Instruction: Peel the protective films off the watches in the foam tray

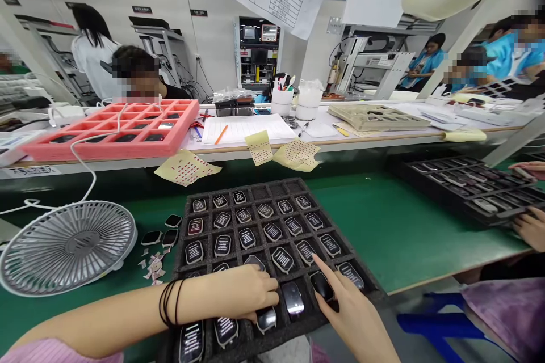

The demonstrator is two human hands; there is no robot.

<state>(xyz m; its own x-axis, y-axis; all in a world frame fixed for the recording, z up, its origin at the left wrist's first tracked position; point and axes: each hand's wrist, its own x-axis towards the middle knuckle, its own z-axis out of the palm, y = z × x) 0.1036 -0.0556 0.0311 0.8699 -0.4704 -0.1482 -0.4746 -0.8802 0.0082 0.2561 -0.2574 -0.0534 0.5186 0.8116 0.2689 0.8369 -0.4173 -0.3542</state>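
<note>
My left hand [238, 292] lies across the lower part of a black foam tray [259, 193], its fingertips over a tilted smartwatch body [266, 320]. Whether it grips that watch, I cannot tell. My right hand [347, 309] reaches in from below, with its fingers around a dark, glossy watch body [321, 286] that sits tilted in its cell. Several black watch bodies with text on their screens fill most cells. Some cells in the tray's top row are bare. My hands hide part of the lower rows.
A co-worker's hands [530, 229] work at a second black tray [468, 187] on the right. A grey desk fan [68, 247] and loose watches [164, 232] lie to the left. A pink tray [110, 130], papers and sticker sheets [186, 167] occupy the raised shelf.
</note>
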